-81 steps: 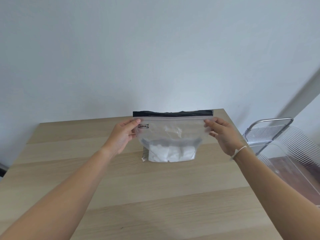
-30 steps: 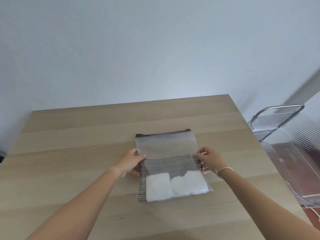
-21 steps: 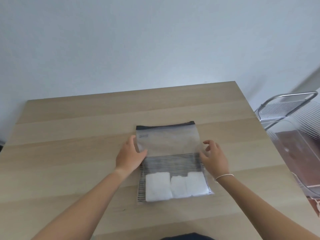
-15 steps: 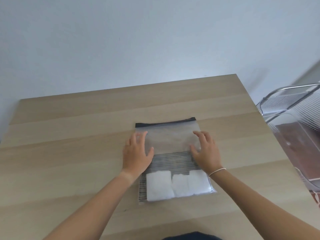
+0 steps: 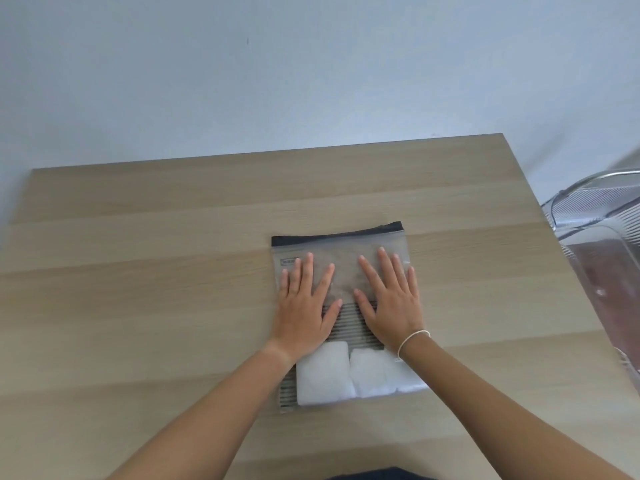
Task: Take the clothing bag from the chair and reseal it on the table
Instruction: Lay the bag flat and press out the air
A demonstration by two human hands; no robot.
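Observation:
The clear clothing bag (image 5: 341, 252) lies flat on the wooden table (image 5: 138, 306), its black zip strip (image 5: 336, 236) at the far edge. Inside, rolled white cloth (image 5: 349, 375) sits at the near end over a striped fabric (image 5: 349, 323). My left hand (image 5: 304, 306) rests palm down on the bag's left half, fingers spread. On the right half my right hand (image 5: 391, 303) also lies flat, a white band at its wrist. Both palms press on the bag's empty upper part, just below the zip strip. Neither hand grips anything.
A transparent ribbed chair (image 5: 602, 237) with a metal frame stands off the table's right edge. A plain pale wall rises behind the table's far edge. Bare wood surrounds the bag on the left and the far side.
The bag went from held upright to lying flat on the table. My hands let go of its sides and moved onto its top, sliding inward and toward the zip with fingers spread.

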